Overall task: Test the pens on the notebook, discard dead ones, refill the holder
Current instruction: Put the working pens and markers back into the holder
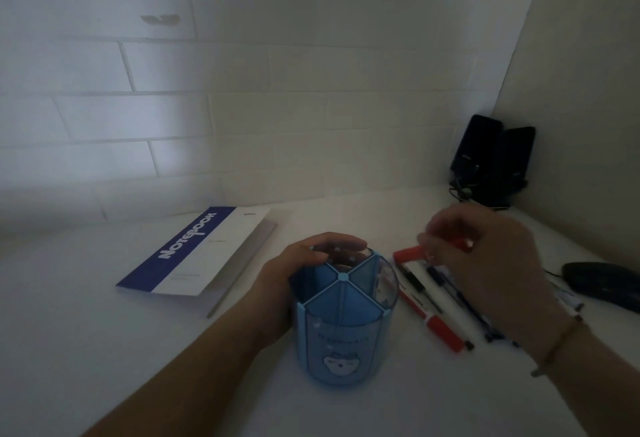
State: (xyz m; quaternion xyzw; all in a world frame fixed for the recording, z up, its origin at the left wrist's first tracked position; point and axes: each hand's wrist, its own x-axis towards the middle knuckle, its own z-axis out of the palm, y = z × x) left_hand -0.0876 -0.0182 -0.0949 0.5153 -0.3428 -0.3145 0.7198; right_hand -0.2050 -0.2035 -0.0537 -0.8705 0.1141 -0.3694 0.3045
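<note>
fingers of the left hand [304,263] curl round the far-left side of the blue pen holder [343,318], w/ fingertips hooked over its rim; the forearm comes in from the near left. right hand [485,263] is blurred, its fingers pinching a red marker [410,253] that sticks out to the left, just right of the holder's rim and above the table.

holder stands upright at centre on the white table [138,367]. it's translucent blue plastic, split by dividers into compartments meeting at a centre hub, w/ a small cartoon animal face printed on the near side. can't tell what's inside the compartments.

right of the holder, partly under the right hand, a bunch of loose pens lies on the table: a white marker w/ red cap [440,325] pointing near-right, a black-and-white pen [419,289] beside it, and a dark blue pen [460,301] further right. more pens are hidden by the wrist, which wears a thin bracelet [557,346].

closed notebook [201,256] lies far-left of the holder, well apart from it, blue band on a white cover reading "notebook".

far right corner: dark phones [495,156] propped vs the wall [242,90]. a dark object [602,284] sits at the right edge; too dim to identify. light is low overall.
</note>
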